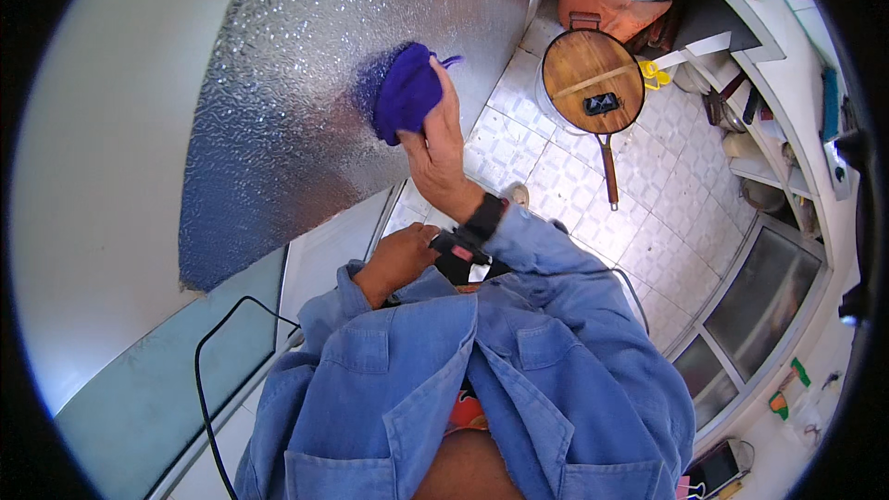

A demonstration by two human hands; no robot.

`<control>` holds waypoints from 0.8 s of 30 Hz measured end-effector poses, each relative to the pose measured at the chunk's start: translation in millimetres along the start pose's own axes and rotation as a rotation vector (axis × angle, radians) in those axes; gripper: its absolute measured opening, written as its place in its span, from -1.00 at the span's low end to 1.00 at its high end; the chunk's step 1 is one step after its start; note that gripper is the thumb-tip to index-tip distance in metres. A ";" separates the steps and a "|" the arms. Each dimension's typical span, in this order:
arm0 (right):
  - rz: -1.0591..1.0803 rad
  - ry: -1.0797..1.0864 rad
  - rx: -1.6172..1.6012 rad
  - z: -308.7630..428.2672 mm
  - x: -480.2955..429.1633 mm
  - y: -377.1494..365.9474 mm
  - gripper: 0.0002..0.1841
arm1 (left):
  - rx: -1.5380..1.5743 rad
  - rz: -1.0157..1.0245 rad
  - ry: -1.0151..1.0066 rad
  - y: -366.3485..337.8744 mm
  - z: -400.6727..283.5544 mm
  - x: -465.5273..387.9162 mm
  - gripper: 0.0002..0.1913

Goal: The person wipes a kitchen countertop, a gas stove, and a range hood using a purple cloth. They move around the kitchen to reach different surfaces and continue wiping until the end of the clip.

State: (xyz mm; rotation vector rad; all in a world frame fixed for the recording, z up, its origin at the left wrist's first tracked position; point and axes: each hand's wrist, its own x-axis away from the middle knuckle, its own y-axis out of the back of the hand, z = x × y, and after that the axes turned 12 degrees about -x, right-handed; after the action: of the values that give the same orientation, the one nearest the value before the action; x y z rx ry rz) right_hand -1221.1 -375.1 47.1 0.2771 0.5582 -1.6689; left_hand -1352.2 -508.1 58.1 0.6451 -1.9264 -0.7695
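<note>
My right hand (441,153) holds a bunched purple cloth (410,94) against a shiny, textured silver foil sheet (298,97) on the white wall at the left. A black band (486,217) circles that wrist. Lower down and nearer my body, my left hand (403,260) is bent in front of the denim jacket (430,361). Its fingertips lie beside a black device with a red patch (460,250), just below the right wrist; whether they grip it cannot be made out.
A round wooden lid (590,66) with a black device on it covers a long-handled pan on the tiled floor. Behind stands an orange gas cylinder (590,0). Shelves (771,170) with kitchenware line the right side. A black cable (201,375) loops at lower left.
</note>
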 end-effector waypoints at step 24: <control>-0.329 -0.194 0.138 -150.1 -99.2 62.6 -0.48 | 0.005 0.010 0.058 -6.0 27.5 -13.3 -0.60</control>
State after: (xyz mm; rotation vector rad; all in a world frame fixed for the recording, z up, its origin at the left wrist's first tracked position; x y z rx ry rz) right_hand -1161.7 -219.7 -45.6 0.1240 0.3555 -2.0312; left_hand -1370.4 -496.0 36.0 0.6539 -1.8781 -0.7322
